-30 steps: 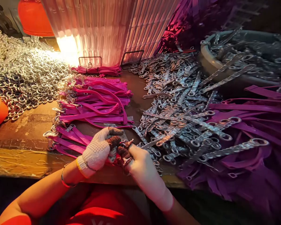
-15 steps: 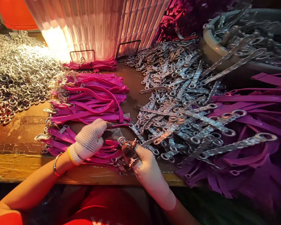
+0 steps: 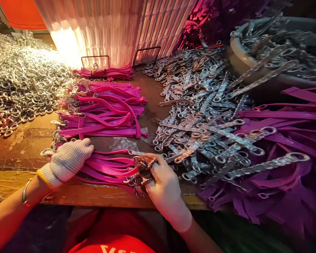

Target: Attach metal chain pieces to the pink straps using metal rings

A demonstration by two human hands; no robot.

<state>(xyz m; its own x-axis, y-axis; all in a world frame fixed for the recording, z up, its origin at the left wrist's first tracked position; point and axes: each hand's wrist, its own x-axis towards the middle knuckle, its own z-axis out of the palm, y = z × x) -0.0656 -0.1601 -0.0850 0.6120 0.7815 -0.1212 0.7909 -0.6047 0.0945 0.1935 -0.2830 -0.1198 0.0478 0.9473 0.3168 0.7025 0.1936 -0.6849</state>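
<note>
My left hand (image 3: pixel 71 158), in a white dotted glove with a yellow cuff, is closed near the left ends of the front pink straps (image 3: pixel 107 165). A single pink strap (image 3: pixel 112 152) runs from its fingers to my right hand (image 3: pixel 164 184). The right hand wears a pale glove with dark brown wraps on its fingers. It is closed around a twisted metal link (image 3: pixel 136 153) at that strap's right end, its fingertips partly hidden. More metal rings and links (image 3: pixel 131 181) hang at the strap ends beneath the right fingers.
Behind lies another row of pink straps (image 3: pixel 102 109). Metal rings (image 3: pixel 28 88) are heaped at left, twisted links (image 3: pixel 195 116) at right. A tub (image 3: pixel 239 52) of links stands far right, above purple straps (image 3: pixel 284 175). A ribbed translucent panel (image 3: pixel 100 31) rises at the back.
My left hand has moved left and slightly down, from the middle of the front straps to their left ends. The right hand has stayed nearly in place, its fingers now at the metal link.
</note>
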